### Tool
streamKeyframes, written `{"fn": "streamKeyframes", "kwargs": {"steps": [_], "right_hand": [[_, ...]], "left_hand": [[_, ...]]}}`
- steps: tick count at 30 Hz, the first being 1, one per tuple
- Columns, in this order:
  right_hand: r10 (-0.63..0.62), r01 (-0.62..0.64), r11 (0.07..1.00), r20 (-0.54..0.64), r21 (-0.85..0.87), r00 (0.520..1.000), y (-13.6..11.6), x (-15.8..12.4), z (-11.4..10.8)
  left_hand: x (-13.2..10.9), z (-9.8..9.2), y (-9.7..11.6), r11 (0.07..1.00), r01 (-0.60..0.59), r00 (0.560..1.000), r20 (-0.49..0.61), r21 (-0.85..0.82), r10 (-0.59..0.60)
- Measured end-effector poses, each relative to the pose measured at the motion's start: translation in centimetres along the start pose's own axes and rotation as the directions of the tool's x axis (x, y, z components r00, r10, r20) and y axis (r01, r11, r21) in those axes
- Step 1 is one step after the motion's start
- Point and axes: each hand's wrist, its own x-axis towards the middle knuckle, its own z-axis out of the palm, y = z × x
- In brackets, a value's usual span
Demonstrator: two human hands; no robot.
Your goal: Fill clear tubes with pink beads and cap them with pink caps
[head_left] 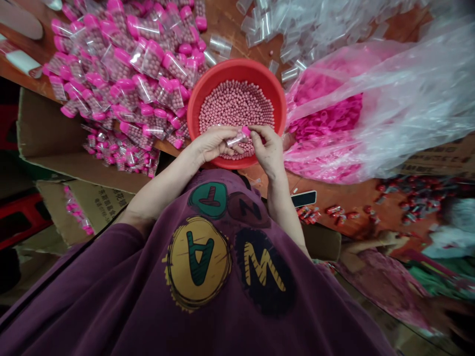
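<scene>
Over a red bowl (pixel 193 106) of small pink balls (pixel 237 105), my left hand (pixel 216 144) holds a small clear plastic bottle (pixel 234 141) lying on its side. A bright pink cap (pixel 245 131) is on the bottle's right end. My right hand (pixel 267 148) is closed at that cap, thumb and forefinger pinching its edge. How full the bottle is, I cannot make out. To the right of the bowl, a clear plastic bag (pixel 393 118) holds loose pink caps (pixel 330 113).
Filled, pink-capped bottles (pixel 122 69) are heaped at the left, above an open cardboard box (pixel 48 131) with more. Clear tubes (pixel 267 24) lie at the back. A phone (pixel 304 199) and red pieces (pixel 339 213) are at the right, near another person's arm (pixel 374 242).
</scene>
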Motion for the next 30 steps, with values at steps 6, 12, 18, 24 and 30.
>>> {"fn": "streamKeyframes", "kwargs": {"steps": [6,12,18,24,30], "right_hand": [[0.012,-0.012,0.999,0.000,0.048,1.000,0.7,-0.2,0.6],[0.011,-0.007,0.998,-0.057,0.064,0.998,0.6,-0.1,0.4],[0.018,-0.014,0.998,-0.049,0.065,0.999,0.2,-0.3,0.3],[-0.005,0.022,0.985,-0.103,0.169,0.995,-0.6,0.0,0.8],[-0.015,0.032,0.987,-0.110,0.159,0.994,-0.7,0.3,1.0]], "left_hand": [[-0.1,-0.4,0.2,0.999,0.007,1.000,-0.007,0.043,-0.007],[-0.2,-0.6,0.2,0.999,0.000,0.999,-0.038,0.039,0.002],[-0.3,-0.8,0.1,1.000,-0.018,0.999,-0.048,0.013,0.019],[0.2,-0.4,-0.3,0.994,-0.092,0.995,0.018,-0.060,0.093],[1.0,-0.3,-0.8,0.974,-0.122,0.991,0.026,-0.193,0.129]]}}
